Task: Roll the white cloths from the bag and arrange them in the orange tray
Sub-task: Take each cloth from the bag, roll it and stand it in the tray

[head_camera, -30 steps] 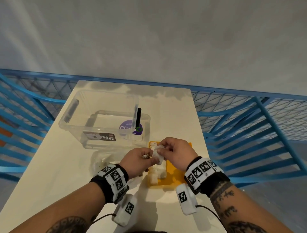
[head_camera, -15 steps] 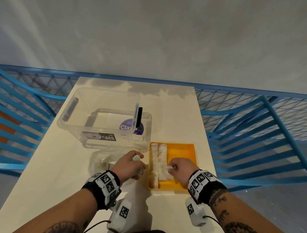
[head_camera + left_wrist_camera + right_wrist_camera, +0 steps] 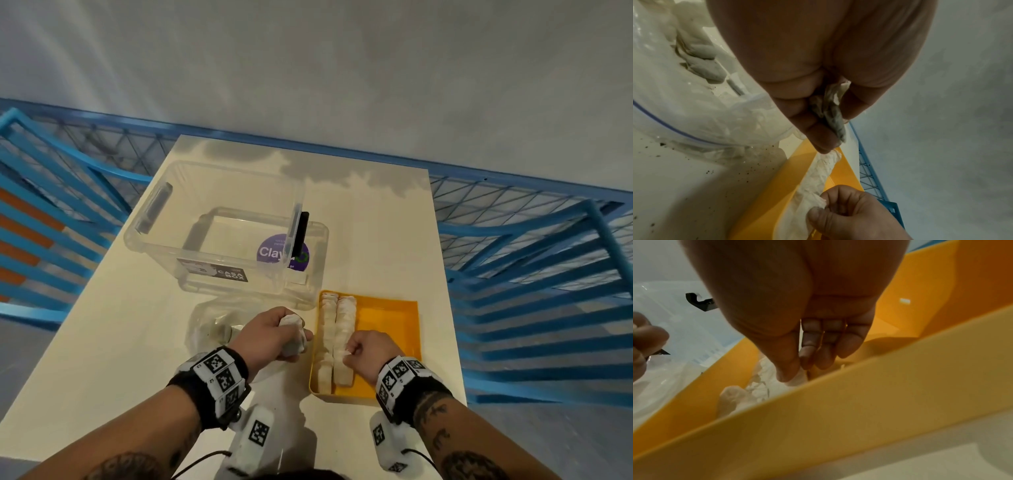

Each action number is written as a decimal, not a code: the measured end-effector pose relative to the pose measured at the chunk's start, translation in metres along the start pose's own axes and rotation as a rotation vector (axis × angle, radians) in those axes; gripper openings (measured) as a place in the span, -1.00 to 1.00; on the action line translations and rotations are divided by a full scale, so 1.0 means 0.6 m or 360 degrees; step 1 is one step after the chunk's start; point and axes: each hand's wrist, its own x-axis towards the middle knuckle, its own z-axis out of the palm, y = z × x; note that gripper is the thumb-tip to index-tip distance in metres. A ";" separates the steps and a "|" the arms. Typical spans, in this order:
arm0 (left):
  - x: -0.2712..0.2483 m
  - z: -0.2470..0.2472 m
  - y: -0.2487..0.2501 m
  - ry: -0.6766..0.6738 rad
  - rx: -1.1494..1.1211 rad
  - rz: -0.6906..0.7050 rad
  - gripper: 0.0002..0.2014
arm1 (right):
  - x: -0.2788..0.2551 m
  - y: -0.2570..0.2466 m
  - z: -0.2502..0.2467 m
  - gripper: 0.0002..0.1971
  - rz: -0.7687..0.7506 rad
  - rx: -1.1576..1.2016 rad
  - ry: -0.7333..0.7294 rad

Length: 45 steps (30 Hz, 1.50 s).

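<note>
Cloth [image 3: 292,334] sits clamped in my left grip [image 3: 270,334] beside the tray [image 3: 387,315], my right grip [image 3: 368,353] pinching a roll [image 3: 344,329] inside.

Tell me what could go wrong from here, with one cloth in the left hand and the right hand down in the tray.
1. The right hand pinches a loose flap of a rolled cloth in the orange tray; lifting away could unroll it.
2. The left hand grips a bunched cloth, which may need re-rolling.
3. The rolls lie against the tray's left wall; pushing a third in could disturb them.
</note>
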 end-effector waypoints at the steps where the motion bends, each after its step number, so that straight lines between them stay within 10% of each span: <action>1: 0.001 0.001 0.002 -0.0007 -0.0012 -0.0014 -0.79 | 0.002 0.001 0.001 -0.86 0.0003 0.0003 -0.0006; 14: -0.011 0.027 0.026 -0.0146 0.0019 0.0161 -0.44 | -0.054 -0.069 -0.063 -0.93 -0.0364 0.0998 0.0282; 19: -0.037 0.032 0.044 -0.0246 0.0148 0.0303 -0.36 | -0.081 -0.111 -0.088 -0.95 -0.0519 0.0802 0.0308; 32: -0.049 0.028 0.034 -0.0379 0.0146 0.0284 -0.74 | -0.097 -0.103 -0.081 -0.80 -0.0325 0.1132 0.0316; 45: -0.036 0.034 0.020 -0.0071 0.0203 0.0341 -0.90 | -0.110 -0.101 -0.076 -0.87 -0.0168 0.1360 0.0545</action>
